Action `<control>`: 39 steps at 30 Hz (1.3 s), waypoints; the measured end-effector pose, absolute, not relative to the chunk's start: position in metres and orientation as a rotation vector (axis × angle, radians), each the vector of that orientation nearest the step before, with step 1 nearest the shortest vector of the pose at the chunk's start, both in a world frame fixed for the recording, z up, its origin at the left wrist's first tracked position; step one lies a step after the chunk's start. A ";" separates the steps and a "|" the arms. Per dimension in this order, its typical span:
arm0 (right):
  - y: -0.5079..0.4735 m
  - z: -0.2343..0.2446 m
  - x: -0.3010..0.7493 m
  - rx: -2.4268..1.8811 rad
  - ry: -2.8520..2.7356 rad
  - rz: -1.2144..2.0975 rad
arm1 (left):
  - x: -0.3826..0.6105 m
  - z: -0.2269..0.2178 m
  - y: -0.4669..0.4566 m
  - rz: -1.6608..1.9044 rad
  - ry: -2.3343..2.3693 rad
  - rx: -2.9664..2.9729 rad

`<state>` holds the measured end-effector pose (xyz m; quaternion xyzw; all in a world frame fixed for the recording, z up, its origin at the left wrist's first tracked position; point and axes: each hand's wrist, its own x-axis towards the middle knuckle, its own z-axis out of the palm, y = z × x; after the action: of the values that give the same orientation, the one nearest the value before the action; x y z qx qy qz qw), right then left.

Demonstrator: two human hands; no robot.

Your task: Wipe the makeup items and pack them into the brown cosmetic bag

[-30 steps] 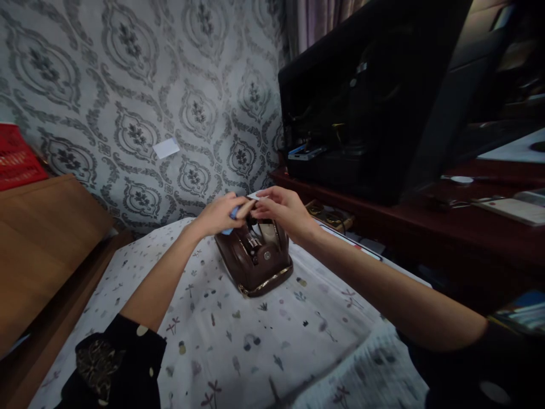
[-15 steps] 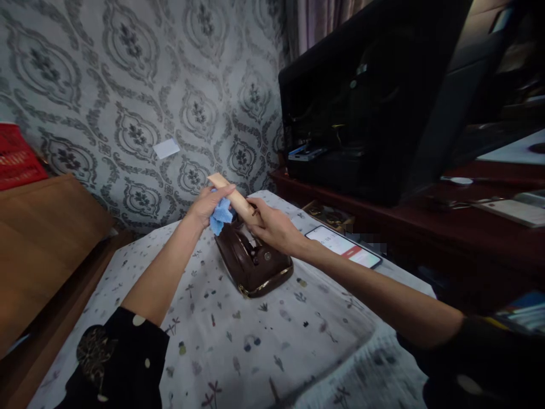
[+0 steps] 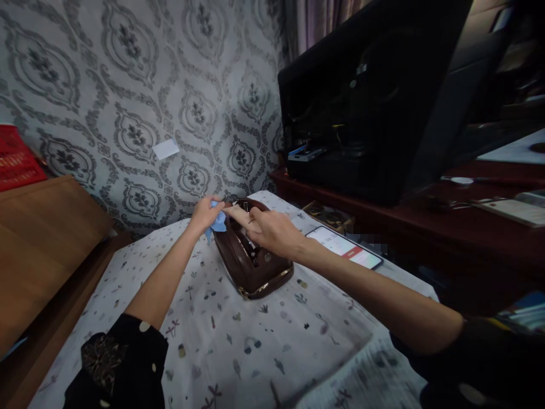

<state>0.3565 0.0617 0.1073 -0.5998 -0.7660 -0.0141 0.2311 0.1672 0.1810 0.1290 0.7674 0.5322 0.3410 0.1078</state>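
Note:
A dark brown zippered leather bag (image 3: 238, 255) lies on the table with its top open and small items showing inside. My right hand (image 3: 279, 232) is closed on a long, flat beige object (image 3: 240, 217), perhaps a wallet, and holds it low over the bag's opening. Its lower edge is partly hidden, so I cannot tell how deep it sits. My left hand (image 3: 205, 215) is closed around a crumpled blue cloth (image 3: 218, 222) at the bag's far left edge, with its fingertips close to the beige object's end.
A lit phone (image 3: 344, 248) lies right of the bag on the patterned white tablecloth (image 3: 255, 352). A large black screen (image 3: 361, 113) stands on a dark red cabinet (image 3: 426, 221). Below it is a small box (image 3: 330, 217). To the left stands a brown board-like piece (image 3: 46, 244).
The beige object has come down from above the bag to its opening, in my right hand. My left hand, with the blue cloth, has lowered slightly and moved off the object's upper side.

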 end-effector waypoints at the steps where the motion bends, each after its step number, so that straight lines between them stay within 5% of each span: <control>1: 0.062 0.107 0.355 -1.655 -2.128 -0.049 | 0.167 0.129 0.181 0.960 1.584 2.283; 26: 0.061 0.110 0.353 -1.683 -2.362 -0.010 | 0.191 0.159 0.165 0.095 1.874 2.694; 39: 0.056 0.112 0.360 -1.597 -2.304 0.027 | 0.194 0.156 0.180 0.042 1.714 2.770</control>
<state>0.3603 0.0556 0.1121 -0.5616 -0.8101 0.0093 0.1683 0.1942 0.1800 0.1556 0.8489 0.5252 0.0130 -0.0581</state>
